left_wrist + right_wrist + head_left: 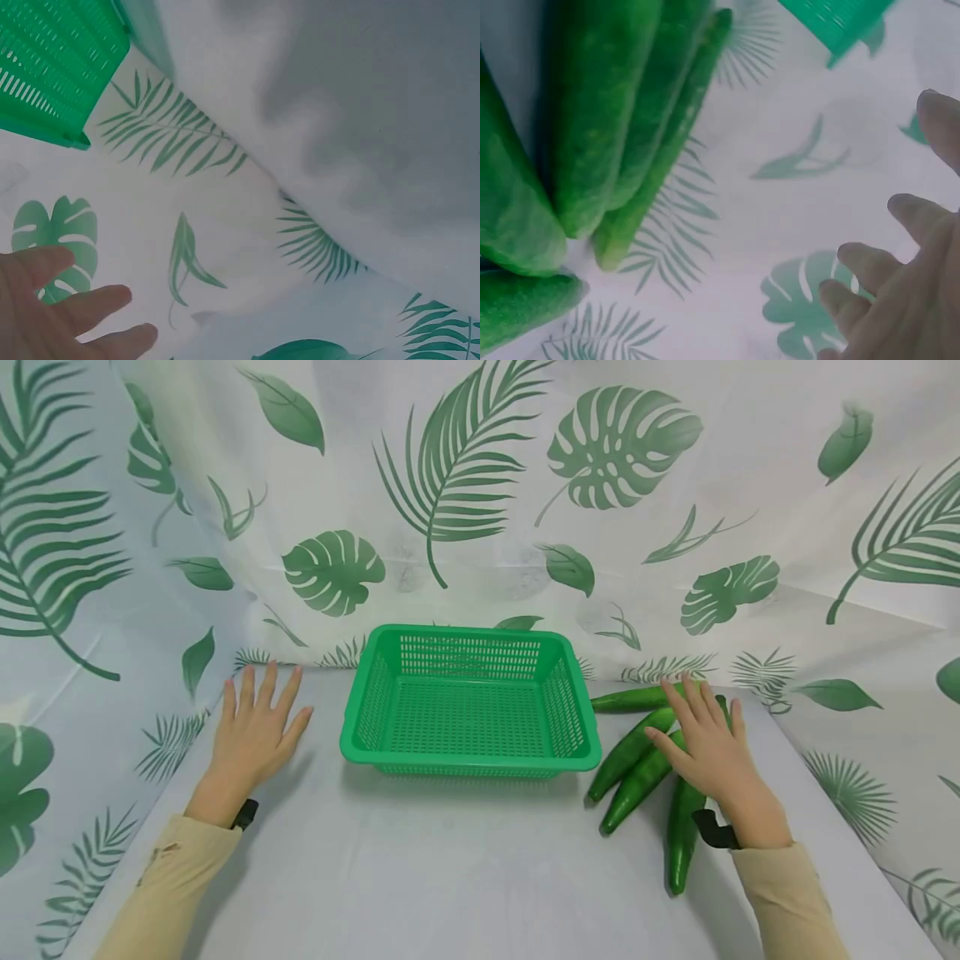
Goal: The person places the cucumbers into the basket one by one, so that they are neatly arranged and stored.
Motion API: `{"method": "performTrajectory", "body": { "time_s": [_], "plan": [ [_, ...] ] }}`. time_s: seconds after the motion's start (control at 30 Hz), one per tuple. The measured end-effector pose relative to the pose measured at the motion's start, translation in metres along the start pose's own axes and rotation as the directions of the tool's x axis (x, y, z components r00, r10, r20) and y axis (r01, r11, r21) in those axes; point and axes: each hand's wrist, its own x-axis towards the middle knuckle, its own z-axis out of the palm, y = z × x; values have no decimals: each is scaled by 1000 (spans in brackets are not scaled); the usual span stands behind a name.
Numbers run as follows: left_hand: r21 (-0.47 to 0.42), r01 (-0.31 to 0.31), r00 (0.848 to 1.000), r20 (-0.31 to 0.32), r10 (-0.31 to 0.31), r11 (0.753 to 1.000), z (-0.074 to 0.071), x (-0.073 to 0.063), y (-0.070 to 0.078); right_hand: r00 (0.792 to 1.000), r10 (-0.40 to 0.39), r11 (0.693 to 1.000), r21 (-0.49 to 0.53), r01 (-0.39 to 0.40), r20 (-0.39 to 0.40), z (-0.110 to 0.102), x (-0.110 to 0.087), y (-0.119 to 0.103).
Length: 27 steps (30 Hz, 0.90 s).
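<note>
A green plastic basket (pixel 470 760) with slotted walls stands in the middle of the table, and nothing lies inside it. To its right lie several long green cucumbers (pixel 637 785), fanned out and partly covered by my right hand (pixel 708 743) in the head view. That hand has its fingers spread and straight, gripping nothing. The right wrist view shows the cucumbers (pixel 607 112) close up, with the fingers apart from them. Left of the basket, my left hand (pixel 255 731) is spread with straight fingers and holds nothing. Part of the basket (pixel 56 67) also shows in the left wrist view.
The table (pixel 450 877) has a pale covering. Behind it and along both sides hang white curtains (pixel 487 577) printed with green leaves. Each wrist wears a black band (pixel 246 814).
</note>
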Motion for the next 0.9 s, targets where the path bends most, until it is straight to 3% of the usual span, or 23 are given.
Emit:
{"method": "performTrajectory", "body": {
  "time_s": [0.23,0.4,0.53,0.67,0.8,0.9],
  "plan": [
    [-5,-41,994,-105,40,999,-1,1,6,989,-11,977,209,43,-148,-17,-5,7],
    [-31,-75,983,-169,68,997,1,0,16,965,146,932,358,-60,-218,-28,-19,15],
    [-57,-99,975,-204,85,993,3,-1,25,940,246,908,394,-138,-236,-32,-32,24],
    [-102,-113,975,-201,91,988,5,-2,35,921,321,892,397,-216,-220,-31,-43,35],
    [-151,-107,984,-158,83,983,5,-3,45,899,391,882,360,-305,-196,-25,-52,48],
    [-178,-97,990,-117,77,979,6,-3,53,891,433,866,338,-369,-136,-17,-59,59]
  ]
}}
